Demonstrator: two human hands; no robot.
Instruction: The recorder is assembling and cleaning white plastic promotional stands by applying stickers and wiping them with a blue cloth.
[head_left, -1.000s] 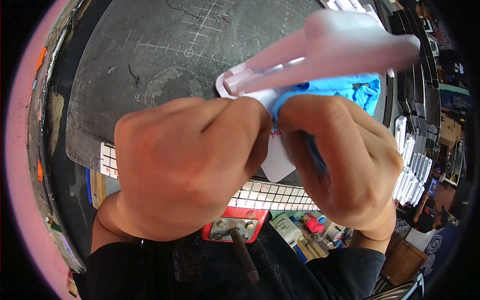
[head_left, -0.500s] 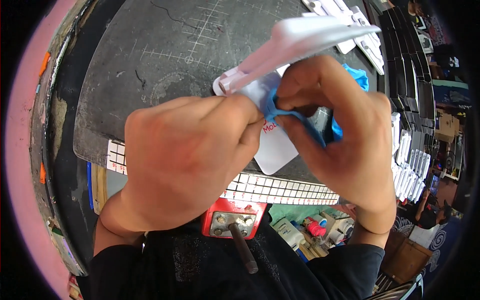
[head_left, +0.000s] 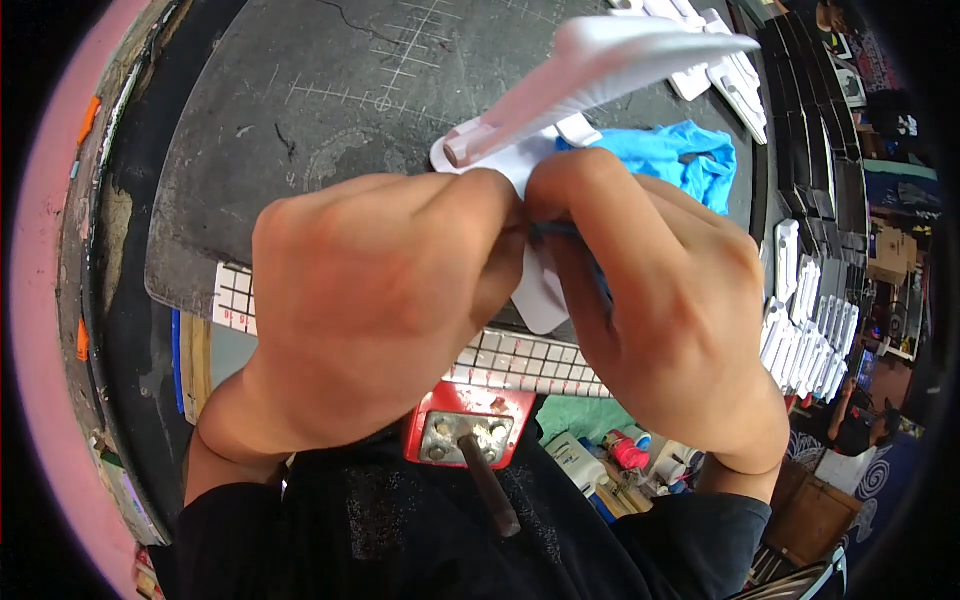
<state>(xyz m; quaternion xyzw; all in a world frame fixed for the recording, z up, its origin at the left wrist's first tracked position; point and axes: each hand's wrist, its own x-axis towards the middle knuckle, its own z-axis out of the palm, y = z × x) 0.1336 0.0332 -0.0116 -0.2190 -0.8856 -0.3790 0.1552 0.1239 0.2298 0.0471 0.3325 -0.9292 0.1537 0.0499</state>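
Note:
My left hand and my right hand meet knuckle to knuckle over a white plastic folding stand. Both are closed in a pinch on a twisted end of a blue cloth; their fingertips are mostly hidden, and only a dark blue bit shows between them. The rest of the cloth lies crumpled beyond my right hand. The stand's flat base rests on the dark table below my fingers, largely covered by them, and its hinged arm leans up toward the far right.
The dark round-edged table carries ruled marks, with a white gridded ruler strip along its near edge. More white stands lie at the far right, and several white parts sit in rows further right. A red bracket with a metal rod juts toward me.
My right hand has turned inward and moved left against my left hand, covering the pinched cloth. More of the crumpled blue cloth now shows beyond it. The stand has barely shifted.

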